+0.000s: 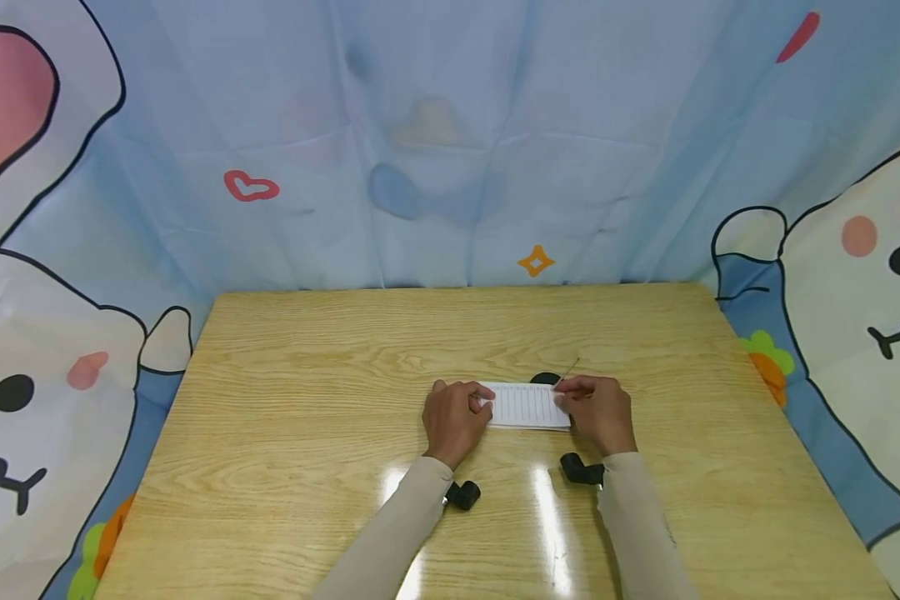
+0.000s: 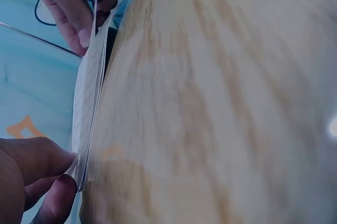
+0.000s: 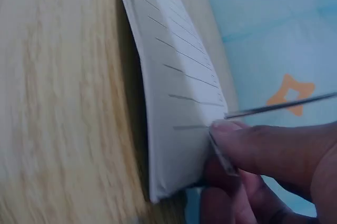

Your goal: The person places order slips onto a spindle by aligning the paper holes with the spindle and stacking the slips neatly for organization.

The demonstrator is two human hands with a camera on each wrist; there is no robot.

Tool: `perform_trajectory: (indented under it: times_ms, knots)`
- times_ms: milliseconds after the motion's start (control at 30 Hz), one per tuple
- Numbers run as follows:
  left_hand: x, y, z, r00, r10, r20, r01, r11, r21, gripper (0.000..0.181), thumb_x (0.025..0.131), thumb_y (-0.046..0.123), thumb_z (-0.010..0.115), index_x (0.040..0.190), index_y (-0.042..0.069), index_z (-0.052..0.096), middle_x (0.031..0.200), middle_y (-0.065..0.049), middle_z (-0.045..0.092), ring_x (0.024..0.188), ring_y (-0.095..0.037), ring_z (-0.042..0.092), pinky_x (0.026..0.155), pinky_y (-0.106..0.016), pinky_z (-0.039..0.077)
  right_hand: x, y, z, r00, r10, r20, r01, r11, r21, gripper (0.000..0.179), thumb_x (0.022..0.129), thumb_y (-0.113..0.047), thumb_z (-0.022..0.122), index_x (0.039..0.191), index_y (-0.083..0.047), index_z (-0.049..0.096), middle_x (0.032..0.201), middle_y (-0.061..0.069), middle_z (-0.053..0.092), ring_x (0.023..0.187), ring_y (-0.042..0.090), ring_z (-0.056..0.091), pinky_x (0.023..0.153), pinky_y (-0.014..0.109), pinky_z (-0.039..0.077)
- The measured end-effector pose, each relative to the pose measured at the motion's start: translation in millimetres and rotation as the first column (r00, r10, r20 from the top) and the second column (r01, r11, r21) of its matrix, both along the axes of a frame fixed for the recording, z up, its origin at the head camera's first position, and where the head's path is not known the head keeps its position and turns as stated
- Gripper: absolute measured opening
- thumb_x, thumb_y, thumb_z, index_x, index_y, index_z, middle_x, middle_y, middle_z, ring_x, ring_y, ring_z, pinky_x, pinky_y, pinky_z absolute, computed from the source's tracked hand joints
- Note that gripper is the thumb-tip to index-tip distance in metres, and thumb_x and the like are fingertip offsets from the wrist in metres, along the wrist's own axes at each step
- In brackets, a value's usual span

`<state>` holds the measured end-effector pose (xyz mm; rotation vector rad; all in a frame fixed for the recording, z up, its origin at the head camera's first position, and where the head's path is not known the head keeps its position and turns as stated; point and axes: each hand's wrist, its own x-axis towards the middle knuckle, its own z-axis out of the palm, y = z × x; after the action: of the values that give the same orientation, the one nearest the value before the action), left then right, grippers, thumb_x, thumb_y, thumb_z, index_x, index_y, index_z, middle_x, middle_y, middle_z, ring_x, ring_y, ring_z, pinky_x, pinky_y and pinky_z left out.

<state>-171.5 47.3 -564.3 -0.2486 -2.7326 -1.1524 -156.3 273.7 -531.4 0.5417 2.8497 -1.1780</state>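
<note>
A small white pad of ruled paper is held between both hands just above the wooden table. My left hand pinches its left end between thumb and fingers. At the other end, my right hand pinches the paper's far corner. A thin, straight stick-like piece juts out by the right thumb, its kind unclear. In the left wrist view, several layered sheets show edge-on, parted near the right hand. Part of a round black object shows behind the pad, its lower side hidden.
The wooden table stretches out around the hands. A light blue cartoon-printed curtain hangs behind it and at both sides. Black camera pieces stick out from the left sleeve and the right sleeve.
</note>
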Motion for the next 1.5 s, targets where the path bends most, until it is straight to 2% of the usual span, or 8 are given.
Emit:
perform_trajectory:
  times_ms: [167,533,733,1000,1133,1233,1367,1500]
  knots:
    - [0.0,-2.4,-0.8,1.0,-0.003,0.014,0.004,1.0,-0.004,0.008,0.085,0.019,0.087,0.088,0.026,0.086,0.063,0.011,0.066,0.065,-0.008,0.036,0.063,-0.02,0.028,3.0,2.2,2.3,0.999,0.019,0.042,-0.018,0.999,-0.029,0.018,0.093,-0.007,0.079,0.11,-0.011,0.083,0.103,0.01,0.075,0.092,0.025,0.065,0.074,0.03,0.046]
    - [2.0,-6.8,1.9,0.999,-0.032,0.015,0.032,0.999,-0.041,0.013,0.084,0.02,0.09,0.094,0.028,0.087,0.063,0.011,0.061,0.066,-0.009,0.036,0.063,-0.02,0.027,9.8,-0.1,1.8,0.999,0.023,0.026,-0.022,0.999,-0.033,0.029,0.088,-0.002,0.077,0.114,-0.012,0.082,0.095,0.005,0.071,0.084,0.019,0.061,0.071,0.026,0.046]
    - [4.6,-8.7,3.9,0.998,-0.064,0.006,0.064,0.994,-0.088,0.023,0.082,0.021,0.092,0.103,0.029,0.087,0.067,0.011,0.059,0.069,-0.009,0.035,0.063,-0.02,0.025,16.0,-2.3,-0.5,0.998,0.033,-0.049,-0.033,0.999,0.01,0.035,0.083,0.005,0.076,0.114,-0.01,0.082,0.091,0.005,0.071,0.081,0.018,0.064,0.071,0.024,0.048]
    - [15.9,-16.4,4.2,0.995,-0.101,0.01,0.101,0.989,-0.111,0.03,0.085,0.027,0.09,0.114,0.026,0.085,0.072,0.01,0.062,0.071,-0.009,0.035,0.064,-0.02,0.026,28.3,-14.4,-4.2,0.985,-0.027,-0.172,0.042,0.995,0.087,0.017,0.086,-0.004,0.079,0.102,-0.009,0.082,0.086,0.008,0.075,0.075,0.017,0.066,0.071,0.026,0.048]
    - [23.7,-24.0,5.3,0.995,-0.097,-0.018,0.095,0.99,-0.106,0.03,0.09,0.034,0.084,0.118,0.023,0.084,0.08,0.008,0.066,0.074,-0.011,0.038,0.069,-0.022,0.03,34.2,-24.3,1.7,0.98,-0.024,-0.199,0.043,0.995,0.089,0.012,0.09,-0.01,0.081,0.102,-0.007,0.082,0.087,0.009,0.076,0.078,0.019,0.067,0.07,0.025,0.049]
    - [27.5,-29.4,7.9,0.994,-0.085,-0.067,0.078,0.992,-0.102,0.032,0.093,0.037,0.08,0.122,0.022,0.082,0.093,0.004,0.071,0.083,-0.016,0.047,0.076,-0.029,0.036,37.0,-33.1,9.2,0.969,-0.008,-0.248,0.035,0.994,0.105,0.009,0.092,-0.012,0.08,0.1,-0.008,0.083,0.087,0.009,0.077,0.078,0.02,0.069,0.07,0.025,0.05]
    - [31.1,-36.9,13.8,0.991,-0.072,-0.117,0.059,0.992,-0.114,0.038,0.096,0.04,0.078,0.129,0.02,0.078,0.113,-0.002,0.074,0.101,-0.023,0.056,0.083,-0.036,0.041,40.9,-45.8,19.3,0.951,0.013,-0.309,0.028,0.992,0.127,0.009,0.093,-0.012,0.08,0.101,-0.01,0.083,0.093,0.011,0.078,0.081,0.026,0.072,0.075,0.034,0.05]
    - [35.9,-44.2,19.8,0.989,-0.07,-0.131,0.051,0.988,-0.144,0.045,0.098,0.042,0.076,0.135,0.017,0.073,0.133,-0.005,0.072,0.118,-0.027,0.059,0.088,-0.039,0.044,44.6,-56.1,25.6,0.95,0.052,-0.306,-0.003,0.988,0.157,0.013,0.093,-0.015,0.08,0.104,-0.01,0.083,0.101,0.014,0.077,0.09,0.031,0.073,0.079,0.045,0.051]
